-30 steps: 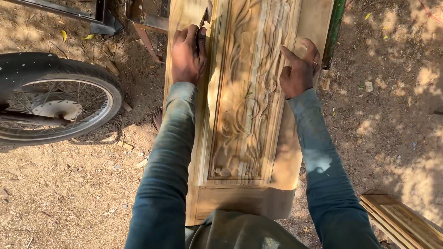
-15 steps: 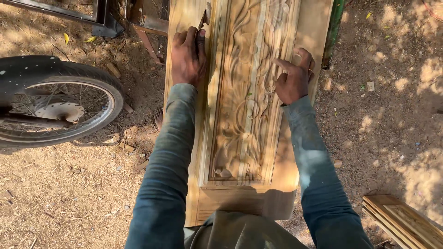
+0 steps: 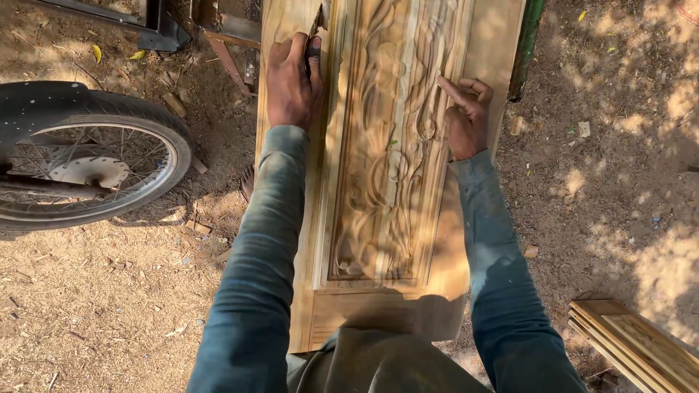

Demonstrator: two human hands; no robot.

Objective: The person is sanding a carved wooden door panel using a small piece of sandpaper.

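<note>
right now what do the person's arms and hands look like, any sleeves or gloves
Both arms wear long sleeves of a dusty dark teal-blue cloth that reach to the wrists, the left sleeve and the right sleeve alike, slightly faded and creased. The left hand and the right hand are bare, with no gloves. No watch or band shows at either wrist.

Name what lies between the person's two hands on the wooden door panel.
In the head view, the carved floral relief of the door panel lies between the left hand and right hand.
</note>
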